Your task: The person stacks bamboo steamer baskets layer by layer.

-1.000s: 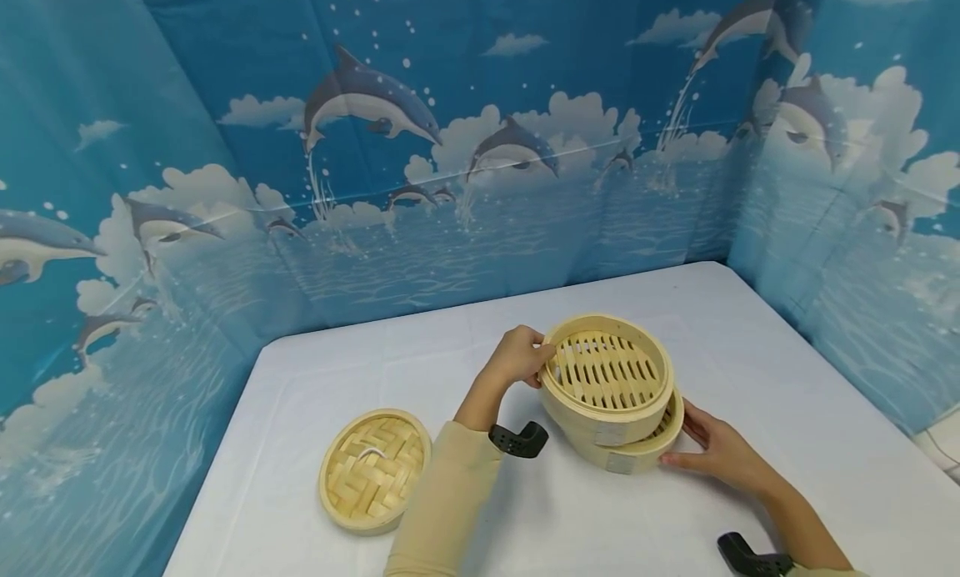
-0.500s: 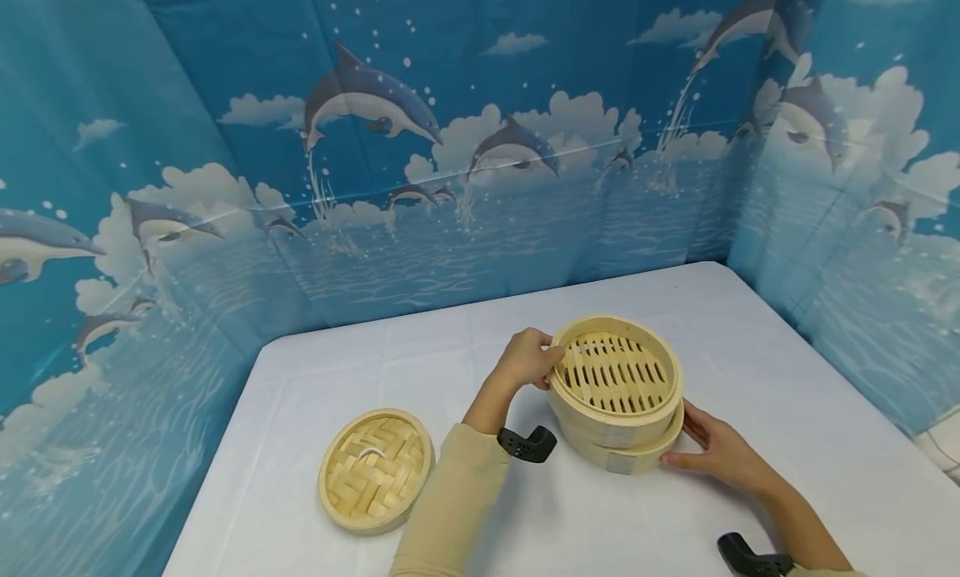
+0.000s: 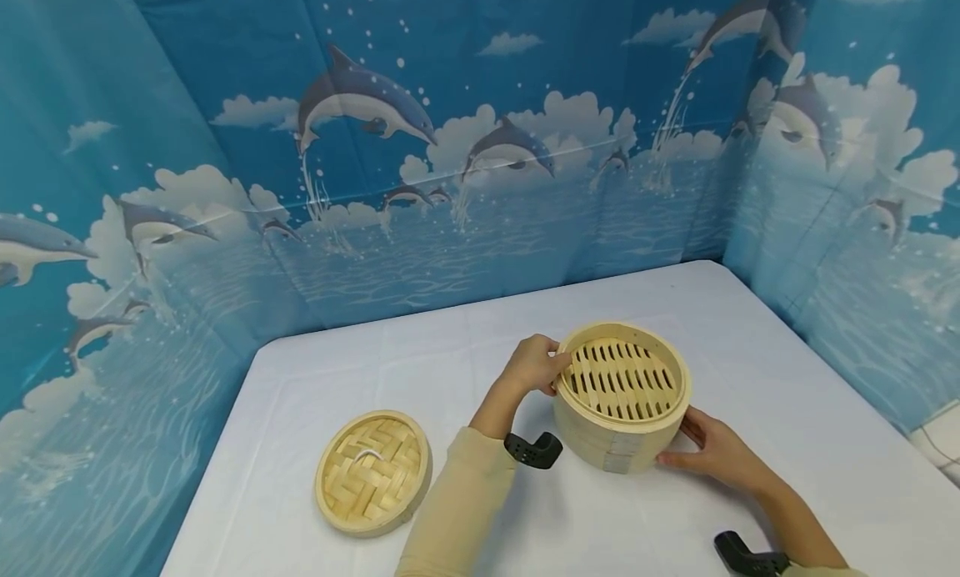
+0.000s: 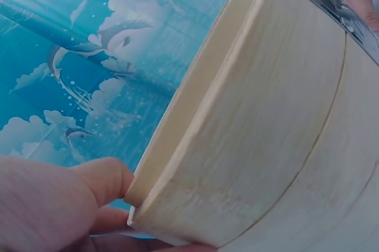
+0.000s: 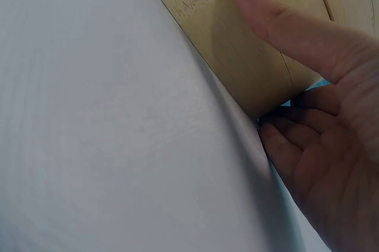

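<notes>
Two round bamboo steamer baskets stand one on the other, right of centre in the head view. The upper basket has a slatted floor; its rim is pinched at the left by my left hand, thumb over the edge. Under it, the lower basket lines up with it, metal tags one above the other. My right hand grips the lower right side of the stack. In the right wrist view the thumb lies on the bamboo wall, fingers curling behind it.
A woven bamboo lid with a small pale handle lies to the left on the white-covered table, close to my left sleeve. A blue dolphin-print curtain hangs behind the table and along its sides.
My left hand has moved the upper basket right and down until it sits squarely on the lower one. My right hand has stayed at the lower basket.
</notes>
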A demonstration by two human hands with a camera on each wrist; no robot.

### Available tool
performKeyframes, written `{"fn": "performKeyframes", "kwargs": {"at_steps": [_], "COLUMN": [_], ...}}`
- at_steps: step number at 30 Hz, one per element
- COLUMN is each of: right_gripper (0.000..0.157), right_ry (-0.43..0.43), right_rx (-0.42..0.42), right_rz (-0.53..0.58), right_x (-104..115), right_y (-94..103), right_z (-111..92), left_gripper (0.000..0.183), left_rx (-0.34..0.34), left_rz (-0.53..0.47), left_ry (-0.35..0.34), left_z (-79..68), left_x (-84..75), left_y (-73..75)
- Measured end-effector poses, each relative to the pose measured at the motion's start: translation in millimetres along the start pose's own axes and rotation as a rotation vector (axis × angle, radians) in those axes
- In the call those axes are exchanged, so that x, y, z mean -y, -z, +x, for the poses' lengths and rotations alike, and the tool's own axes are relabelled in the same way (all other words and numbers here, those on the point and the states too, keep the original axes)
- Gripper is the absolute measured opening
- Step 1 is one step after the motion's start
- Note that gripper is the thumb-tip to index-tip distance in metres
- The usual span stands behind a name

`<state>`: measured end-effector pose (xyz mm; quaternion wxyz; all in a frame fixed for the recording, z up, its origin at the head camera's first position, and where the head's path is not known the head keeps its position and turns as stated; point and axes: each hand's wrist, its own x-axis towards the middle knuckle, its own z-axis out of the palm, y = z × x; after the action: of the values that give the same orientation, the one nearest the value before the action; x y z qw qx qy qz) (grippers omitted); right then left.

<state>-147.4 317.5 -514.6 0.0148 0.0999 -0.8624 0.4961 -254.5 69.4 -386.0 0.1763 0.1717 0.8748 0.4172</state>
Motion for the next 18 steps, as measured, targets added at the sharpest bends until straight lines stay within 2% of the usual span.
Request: {"fn": "performKeyframes", "kwargs": {"at_steps": [7,13,18], "right_gripper": [0.09,0.09,0.089], "right_ry": [0.019,0.018,0.023], "right_rx": [-0.009,-0.01,-0.013], "right_rz": [-0.011,-0.009,-0.006], "right_x": [0.2,1.1,0.6], "right_y": [-0.9,-1.5,-1.5], "right_z": [2.2,1.0,0.3], "left_gripper": [0.029,0.03,0.028], "left_rx": [0.027,0.073,0.075], "left_rz": [-0.053,-0.054,-0.056], "left_ry": [0.024,0.0,-0.014], "left_z": [-1.7,-3.8,-4.2], "left_x": [1.5,3.7,3.5], "left_y": [3.1,5.8,5.9]}}
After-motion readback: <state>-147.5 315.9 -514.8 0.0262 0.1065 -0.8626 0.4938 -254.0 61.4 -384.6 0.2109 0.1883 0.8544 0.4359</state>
